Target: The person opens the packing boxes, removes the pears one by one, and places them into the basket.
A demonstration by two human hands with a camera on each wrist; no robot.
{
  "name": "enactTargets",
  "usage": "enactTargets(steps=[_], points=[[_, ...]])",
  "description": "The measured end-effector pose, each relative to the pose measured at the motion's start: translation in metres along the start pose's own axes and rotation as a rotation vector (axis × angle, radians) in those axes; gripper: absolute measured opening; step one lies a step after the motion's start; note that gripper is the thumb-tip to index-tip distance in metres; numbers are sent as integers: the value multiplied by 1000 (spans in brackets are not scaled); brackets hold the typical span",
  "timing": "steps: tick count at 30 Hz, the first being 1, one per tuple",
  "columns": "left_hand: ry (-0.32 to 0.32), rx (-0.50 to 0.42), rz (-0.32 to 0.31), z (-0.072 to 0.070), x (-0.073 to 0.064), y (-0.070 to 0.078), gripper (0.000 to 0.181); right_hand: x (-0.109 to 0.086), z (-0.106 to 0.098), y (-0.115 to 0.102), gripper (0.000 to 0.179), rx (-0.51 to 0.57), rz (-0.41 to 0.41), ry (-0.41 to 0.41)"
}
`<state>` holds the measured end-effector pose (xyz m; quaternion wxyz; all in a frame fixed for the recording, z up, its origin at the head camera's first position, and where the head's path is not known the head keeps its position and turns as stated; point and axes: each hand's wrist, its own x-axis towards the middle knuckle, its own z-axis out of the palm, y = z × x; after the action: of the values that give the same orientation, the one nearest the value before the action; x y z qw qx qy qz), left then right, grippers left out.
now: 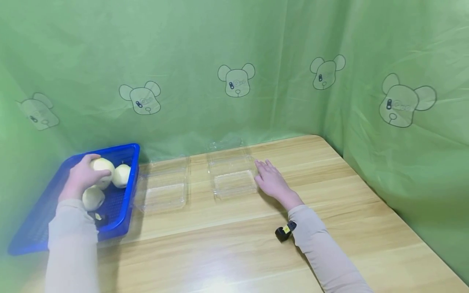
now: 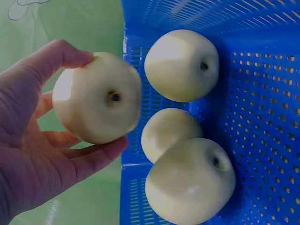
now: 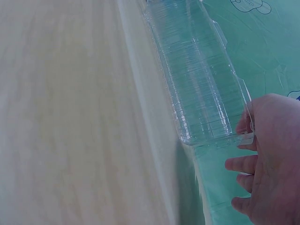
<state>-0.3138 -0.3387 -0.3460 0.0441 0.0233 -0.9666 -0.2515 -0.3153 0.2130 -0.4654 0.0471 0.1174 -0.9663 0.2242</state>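
Note:
My left hand [image 1: 78,177] grips a pale yellow apple [image 2: 101,98], thumb on one side and fingers on the other, at the blue basket [image 1: 134,162]. Three more pale apples [image 2: 183,65] lie in that basket in the left wrist view, one partly hidden behind another. Over to the right, my right hand [image 1: 272,181] touches the right side of a clear plastic container [image 1: 234,179]. Up close, its thumb shows through the plastic near a corner and the other fingers spread loosely outside it. A second clear container [image 1: 165,191] stands between the basket and the first.
Both containers stand on a wooden table [image 1: 220,228], toward its back edge. Green curtain [image 1: 190,49] printed with bear heads hangs behind and at the sides. A small black device [image 1: 285,232] is on the right wrist.

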Motion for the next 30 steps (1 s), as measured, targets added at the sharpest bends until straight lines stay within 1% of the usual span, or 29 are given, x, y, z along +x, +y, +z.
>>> enactTargets(steps=[4,9,13,18,24,27,30], points=[[-92,40,20,0,1,-2,80,0,-1,-1,59,7,3,-3],[-176,64,15,-1,0,-2,80,0,-2,-3,59,18,6,-4],[-202,64,18,0,0,-5,79,0,-2,-3,59,10,1,-4],[-212,73,37,5,0,-9,78,1,-1,-3,59,3,-1,-3],[-253,77,66,13,5,-9,78,0,-2,-3,59,-5,-2,-2],[-274,83,62,17,7,-10,79,-1,-3,-4,58,-2,-1,-4],[-277,82,75,20,10,-11,79,0,-2,-4,59,-1,0,-7]])
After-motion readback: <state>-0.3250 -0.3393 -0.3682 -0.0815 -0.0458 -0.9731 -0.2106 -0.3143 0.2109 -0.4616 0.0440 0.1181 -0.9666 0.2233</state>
